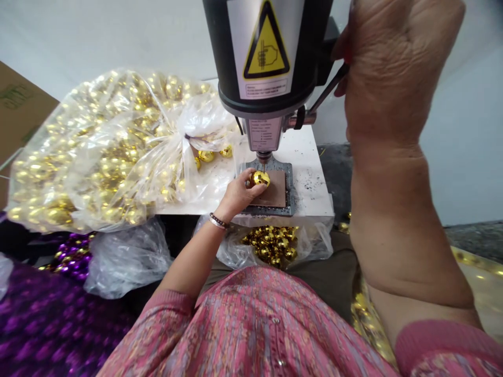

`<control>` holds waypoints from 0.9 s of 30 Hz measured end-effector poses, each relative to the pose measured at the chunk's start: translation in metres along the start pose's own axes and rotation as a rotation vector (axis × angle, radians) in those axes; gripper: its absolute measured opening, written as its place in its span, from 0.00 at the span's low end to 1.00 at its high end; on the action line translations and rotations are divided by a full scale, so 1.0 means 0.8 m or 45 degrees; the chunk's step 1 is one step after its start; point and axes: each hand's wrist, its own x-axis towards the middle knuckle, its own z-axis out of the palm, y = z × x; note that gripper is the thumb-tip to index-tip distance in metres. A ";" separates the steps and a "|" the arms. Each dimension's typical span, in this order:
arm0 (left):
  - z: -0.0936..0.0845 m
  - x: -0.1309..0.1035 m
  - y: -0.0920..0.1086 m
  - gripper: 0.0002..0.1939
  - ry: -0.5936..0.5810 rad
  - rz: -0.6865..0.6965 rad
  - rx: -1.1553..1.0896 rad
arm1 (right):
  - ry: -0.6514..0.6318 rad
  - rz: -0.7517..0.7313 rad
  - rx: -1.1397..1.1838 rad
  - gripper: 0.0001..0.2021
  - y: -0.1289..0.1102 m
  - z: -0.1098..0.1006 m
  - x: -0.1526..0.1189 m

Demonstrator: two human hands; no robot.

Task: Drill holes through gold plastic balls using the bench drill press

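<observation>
Between the thumb and fingers of my left hand [240,192] is a shiny gold faceted ball [260,178]. It rests on a brown block [277,191] on the grey base [290,183] of a drill press [259,104]. The thin bit [264,166] stands right at the ball's top; whether it has entered the ball is too small to tell. My right hand [393,68] is raised at the upper right, its fingers wrapped round the press's lever [330,88] and partly hidden behind the palm.
A big clear bag of gold balls [98,152] covers the left of the white table [314,193]. Loose gold balls [206,155] lie beside it. Below the table's front edge, an open bag [275,243] holds more. Purple balls [73,256] and a cardboard box [23,115] are at the left.
</observation>
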 end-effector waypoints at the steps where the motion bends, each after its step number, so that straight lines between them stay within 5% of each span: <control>1: 0.001 0.001 0.003 0.25 -0.008 0.011 0.030 | -0.011 -0.013 0.004 0.24 0.000 -0.001 0.000; 10: 0.010 0.007 0.007 0.29 -0.055 0.078 0.027 | -0.040 0.039 0.014 0.18 -0.014 -0.014 -0.025; 20: 0.012 0.010 -0.003 0.36 -0.051 0.044 0.026 | -0.025 -0.401 -0.267 0.09 0.015 -0.046 -0.118; 27: 0.014 0.009 -0.006 0.34 -0.067 0.082 -0.013 | 0.026 -0.527 -0.266 0.11 0.046 -0.041 -0.142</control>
